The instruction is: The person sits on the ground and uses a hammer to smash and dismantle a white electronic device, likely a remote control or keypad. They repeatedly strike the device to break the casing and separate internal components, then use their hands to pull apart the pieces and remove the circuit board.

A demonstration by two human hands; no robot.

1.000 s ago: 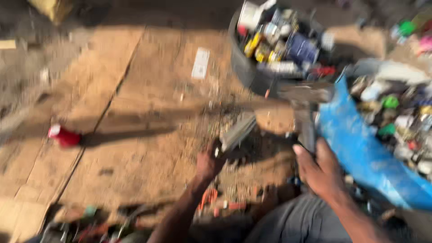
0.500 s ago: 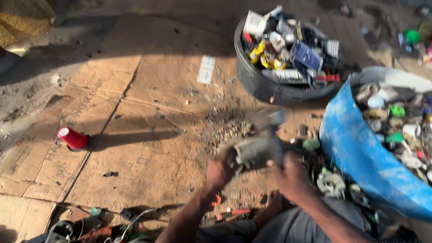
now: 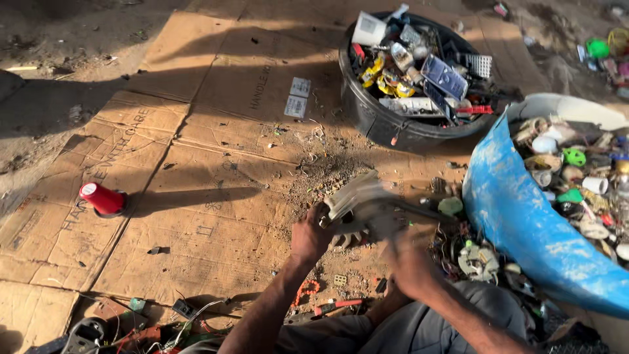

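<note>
My left hand [image 3: 310,237] grips a pale, flat scrap part [image 3: 349,192] and holds it down on the cardboard [image 3: 216,216] in front of me. My right hand [image 3: 405,261] is blurred by motion and is closed on a hammer [image 3: 383,216], whose dark handle runs off to the right. The hammer's head sits at the scrap part, just beside my left hand's fingers. Small crumbs and bits of debris lie on the cardboard around the part.
A black tub [image 3: 367,121] full of mixed scrap stands at the back. A blue tub [image 3: 517,216] of scrap lies at the right. A red spool [image 3: 101,198] stands at the left. Red-handled pliers [image 3: 334,305] and wires lie near my knees.
The hammer was raised high a second ago and has come down onto the scrap part. My left hand stayed on the part. The view has shifted slightly.
</note>
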